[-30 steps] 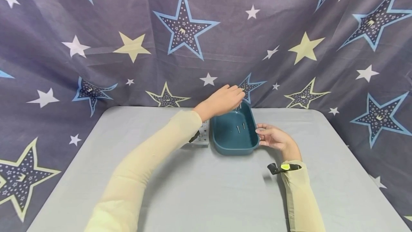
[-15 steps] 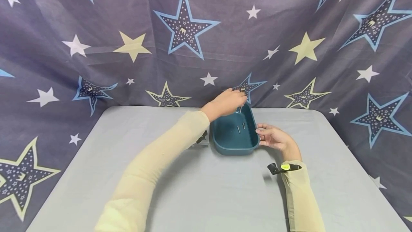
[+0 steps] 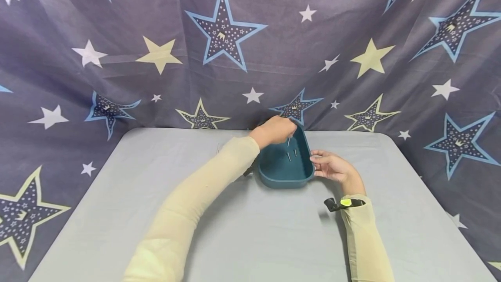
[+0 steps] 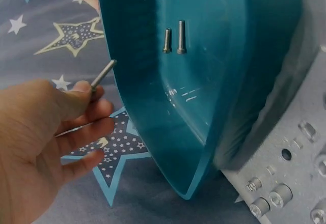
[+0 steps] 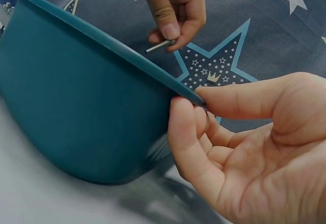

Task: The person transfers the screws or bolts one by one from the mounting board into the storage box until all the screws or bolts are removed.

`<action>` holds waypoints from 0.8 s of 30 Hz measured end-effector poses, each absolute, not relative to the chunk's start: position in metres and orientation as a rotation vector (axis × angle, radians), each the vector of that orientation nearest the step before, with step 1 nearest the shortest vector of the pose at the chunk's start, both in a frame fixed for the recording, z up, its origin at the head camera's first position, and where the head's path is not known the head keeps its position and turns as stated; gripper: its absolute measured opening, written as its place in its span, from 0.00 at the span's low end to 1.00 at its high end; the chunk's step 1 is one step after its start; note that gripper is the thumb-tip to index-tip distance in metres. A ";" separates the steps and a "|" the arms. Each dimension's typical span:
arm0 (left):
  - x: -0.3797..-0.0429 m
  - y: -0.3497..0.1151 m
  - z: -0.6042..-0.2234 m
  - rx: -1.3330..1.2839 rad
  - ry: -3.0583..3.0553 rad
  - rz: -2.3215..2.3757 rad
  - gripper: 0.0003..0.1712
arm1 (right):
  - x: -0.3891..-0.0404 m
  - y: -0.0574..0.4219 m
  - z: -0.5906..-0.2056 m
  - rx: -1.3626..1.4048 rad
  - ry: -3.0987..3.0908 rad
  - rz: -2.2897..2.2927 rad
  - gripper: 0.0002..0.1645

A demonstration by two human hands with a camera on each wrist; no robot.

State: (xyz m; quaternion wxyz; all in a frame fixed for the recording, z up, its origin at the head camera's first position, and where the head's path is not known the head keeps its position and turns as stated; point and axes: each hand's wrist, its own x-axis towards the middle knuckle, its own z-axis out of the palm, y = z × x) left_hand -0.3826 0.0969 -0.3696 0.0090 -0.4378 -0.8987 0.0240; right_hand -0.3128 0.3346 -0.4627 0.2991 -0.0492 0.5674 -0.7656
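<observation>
My left hand (image 3: 275, 129) is over the far end of a teal plastic bin (image 3: 285, 182). Between thumb and fingers it pinches a slim metal bolt (image 4: 103, 75), whose free end points out past the fingertips. Two more bolts (image 4: 181, 37) lie on the bin floor, side by side. At the bin's right side my right hand (image 3: 332, 166) pinches the rim between thumb and index finger, as the right wrist view shows. The bin stands on the table.
Left of the bin lies a silver metal plate (image 4: 270, 183) with holes and several bolts standing in it, mostly hidden by the left sleeve (image 3: 207, 186) in the head view. A star-print cloth (image 3: 156, 86) hangs close behind the grey-covered table (image 3: 266, 238).
The left hand has come down and slightly right, lower over the bin's far end with the bolt. Its sleeve now covers the metal plate. The right hand stays at the rim.
</observation>
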 end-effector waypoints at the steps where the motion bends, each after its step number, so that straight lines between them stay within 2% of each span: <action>1: -0.383 0.097 -0.369 -1.362 -2.831 0.061 0.10 | -0.313 0.334 -0.463 -0.131 1.502 -2.035 0.10; 20: -0.392 0.109 -0.371 -1.249 -3.154 0.113 0.14 | -0.314 0.333 -0.463 -0.133 1.459 -2.044 0.11; 24: -0.393 0.110 -0.374 -1.205 -3.232 0.129 0.17 | -0.313 0.333 -0.463 -0.146 1.442 -2.043 0.11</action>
